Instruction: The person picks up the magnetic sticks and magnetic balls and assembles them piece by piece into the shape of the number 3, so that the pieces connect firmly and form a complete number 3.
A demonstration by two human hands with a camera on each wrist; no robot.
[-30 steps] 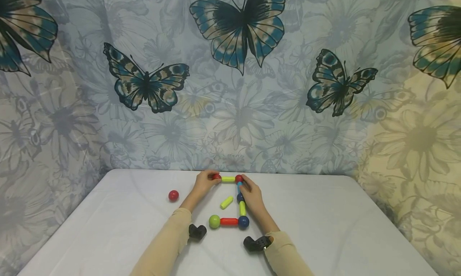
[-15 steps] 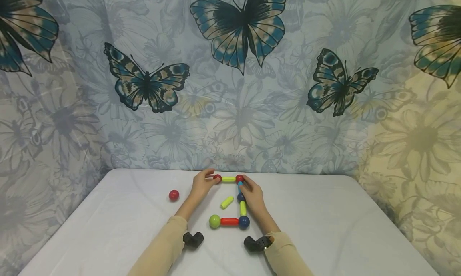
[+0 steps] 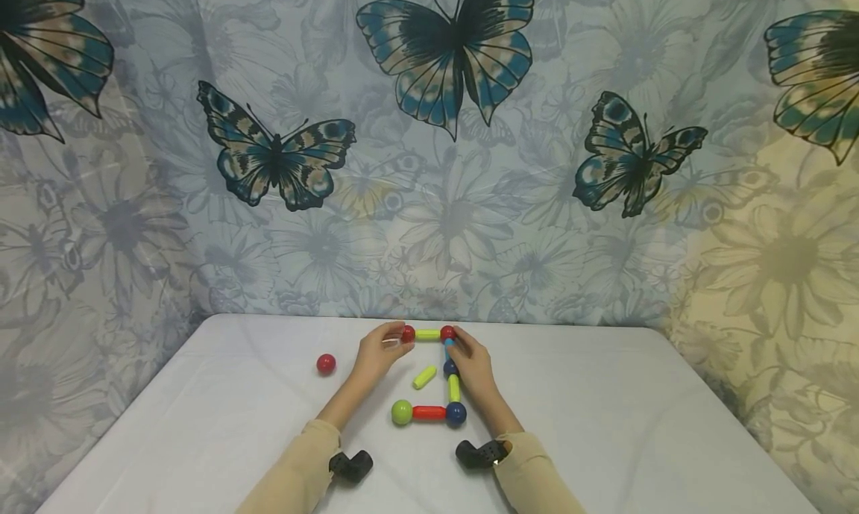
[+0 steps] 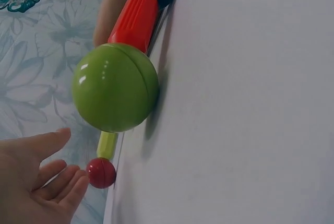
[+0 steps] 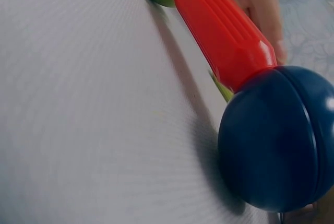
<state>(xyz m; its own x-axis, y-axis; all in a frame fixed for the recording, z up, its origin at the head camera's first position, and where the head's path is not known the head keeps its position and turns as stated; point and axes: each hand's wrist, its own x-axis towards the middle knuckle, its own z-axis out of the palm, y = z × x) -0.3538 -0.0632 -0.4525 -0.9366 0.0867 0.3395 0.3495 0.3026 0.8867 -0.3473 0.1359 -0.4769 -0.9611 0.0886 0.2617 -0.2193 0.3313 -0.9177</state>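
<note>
In the head view a toy build of balls and rods lies on the table. A yellow-green rod (image 3: 427, 335) joins two red balls at the far side. My left hand (image 3: 377, 353) is at the left red ball (image 3: 408, 334), thumb and fingers spread apart beside it, as the left wrist view shows. With its fingertips at the right red ball (image 3: 447, 333) and the light blue rod (image 3: 449, 346), my right hand (image 3: 475, 361) holds that corner. Nearer are a dark blue ball (image 3: 450, 368), another yellow-green rod (image 3: 454, 388), a larger blue ball (image 5: 276, 140), a red rod (image 5: 224, 33) and a green ball (image 4: 115, 88).
Inside the build a loose yellow-green rod (image 3: 425, 377) lies on the white table (image 3: 590, 409). A separate red ball (image 3: 326, 363) sits to the left. Butterfly-patterned cloth (image 3: 443, 260) hangs behind the table's far edge.
My left wrist has come down and to the left, and the left fingers have loosened from the left red ball. The right hand and the build stay nearly where they were.
</note>
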